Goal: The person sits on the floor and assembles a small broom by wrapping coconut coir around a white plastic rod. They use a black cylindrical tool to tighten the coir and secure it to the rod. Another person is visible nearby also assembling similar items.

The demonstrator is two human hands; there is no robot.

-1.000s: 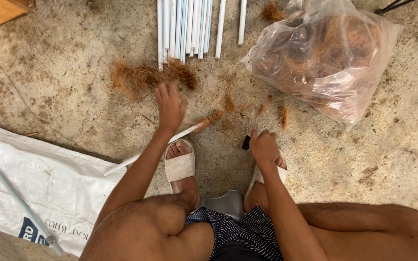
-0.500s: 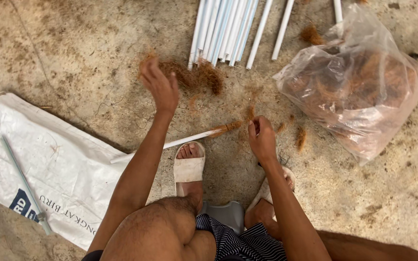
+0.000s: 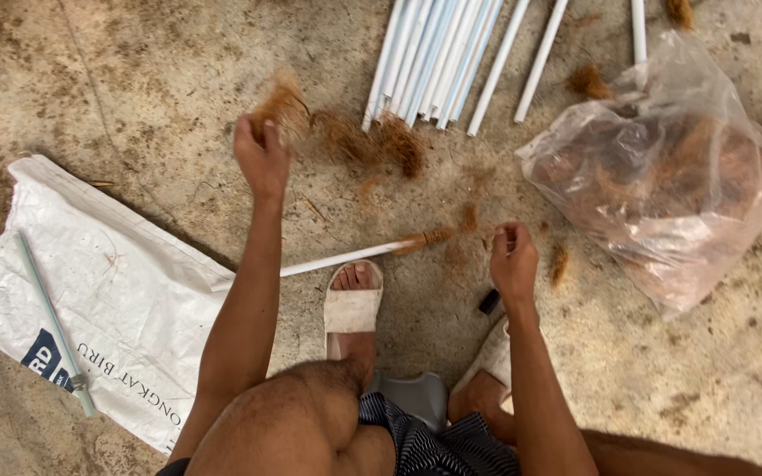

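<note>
2 hands work: left hand [image 3: 262, 159] pinches a brown fibre tuft [image 3: 280, 107], right hand [image 3: 513, 260] loosely curled, holding nothing visible.

Rust-brown fibre tuft [image 3: 282, 104] at eleven o'clock; white rods [image 3: 434, 53] at twelve; navy-and-white striped shorts [image 3: 421, 441] at six; white sack [image 3: 108, 291] at eight.

Even, diffuse daylight over the concrete floor [image 3: 681, 388]; no hard glare. Soft shadows fall beneath the legs and along the white sack's [image 3: 116, 291] near edge. The plastic bag [image 3: 663, 176] shows faint sheen. Focus is sharp overall; slight wide-angle stretching at the corners.
</note>
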